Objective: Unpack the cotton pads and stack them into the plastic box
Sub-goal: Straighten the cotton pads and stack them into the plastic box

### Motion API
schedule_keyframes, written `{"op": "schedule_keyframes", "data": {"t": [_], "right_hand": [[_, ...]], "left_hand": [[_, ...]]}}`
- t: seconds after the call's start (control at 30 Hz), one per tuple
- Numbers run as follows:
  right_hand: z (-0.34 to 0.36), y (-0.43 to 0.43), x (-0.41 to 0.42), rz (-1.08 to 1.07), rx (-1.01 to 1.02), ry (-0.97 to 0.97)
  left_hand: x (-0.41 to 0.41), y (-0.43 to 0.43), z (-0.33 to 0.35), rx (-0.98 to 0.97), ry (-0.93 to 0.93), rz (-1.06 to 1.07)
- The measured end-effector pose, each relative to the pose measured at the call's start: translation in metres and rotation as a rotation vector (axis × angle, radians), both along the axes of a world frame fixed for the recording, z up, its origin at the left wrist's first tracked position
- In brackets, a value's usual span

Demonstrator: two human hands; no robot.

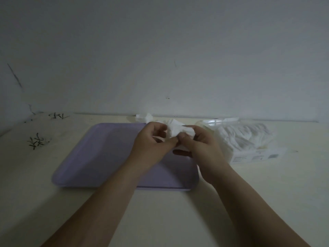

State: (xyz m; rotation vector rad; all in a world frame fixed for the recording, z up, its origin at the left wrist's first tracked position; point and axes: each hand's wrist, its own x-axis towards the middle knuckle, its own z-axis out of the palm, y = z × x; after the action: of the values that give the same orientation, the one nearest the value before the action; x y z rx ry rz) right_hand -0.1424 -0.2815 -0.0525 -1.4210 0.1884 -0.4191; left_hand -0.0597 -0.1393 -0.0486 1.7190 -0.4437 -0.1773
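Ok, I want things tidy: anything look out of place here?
A crumpled white wad lies loose at the far edge of the table by the wall, apart from the pack. Black scribbles mark its left side.

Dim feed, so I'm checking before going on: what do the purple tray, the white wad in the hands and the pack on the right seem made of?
Purple tray: likely plastic, smooth matte, rounded moulded corners. White wad: soft fibrous cotton, creasing where it is pinched. Pack: probably thin clear plastic film, wrinkled, white pads showing through.
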Motion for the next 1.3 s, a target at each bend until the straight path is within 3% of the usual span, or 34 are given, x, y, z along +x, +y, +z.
{"op": "schedule_keyframes", "data": {"t": [0.13,0.4,0.5,0.6,0.77,1.0,1.3], "right_hand": [[0.022,-0.011,-0.01,-0.016,0.002,0.043],[0.056,-0.061,-0.058,-0.146,-0.116,0.18],[0.061,-0.102,-0.081,-0.292,-0.283,0.202],[0.064,-0.142,-0.099,-0.506,-0.576,0.278],[0.056,-0.167,-0.099,-0.466,-0.912,0.515],[0.047,-0.157,-0.073,-0.414,-1.373,0.69],[0.05,-0.157,-0.059,-0.259,-1.172,0.803]], "left_hand": [[-0.01,-0.013,0.018,-0.053,0.024,-0.137],[-0.044,-0.09,0.036,0.044,-0.158,-0.225],[-0.058,-0.125,0.034,0.151,-0.249,-0.342],[-0.057,-0.144,0.028,0.304,-0.431,-0.347],[-0.059,-0.159,0.012,0.516,-0.716,-0.465],[-0.059,-0.153,0.009,0.419,-0.634,-0.485],[-0.054,-0.152,-0.005,0.266,-0.528,-0.459]]}}
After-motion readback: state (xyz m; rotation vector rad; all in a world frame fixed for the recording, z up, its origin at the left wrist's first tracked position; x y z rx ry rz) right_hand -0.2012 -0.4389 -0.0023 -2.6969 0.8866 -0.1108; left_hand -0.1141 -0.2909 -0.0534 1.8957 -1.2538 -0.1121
